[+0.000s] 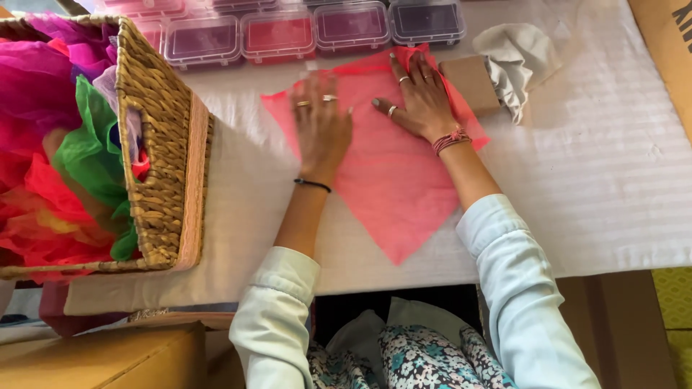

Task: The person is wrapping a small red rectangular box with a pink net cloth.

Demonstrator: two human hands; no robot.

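Observation:
A sheet of pink tissue paper (393, 180) lies flat on the white table cloth (598, 180), one corner pointing toward me. My left hand (321, 122) presses palm down on the sheet's left part, fingers together. My right hand (418, 97) rests flat on its upper right part with fingers spread, next to a small brown cardboard box (470, 83). Both hands wear rings, and each wrist carries a bracelet.
A wicker basket (162, 166) full of coloured tissue paper stands at the left. Several clear plastic boxes (277, 34) with red and purple contents line the far edge. A crumpled grey cloth (519, 57) lies by the brown box. Cardboard boxes (101, 360) sit below the table.

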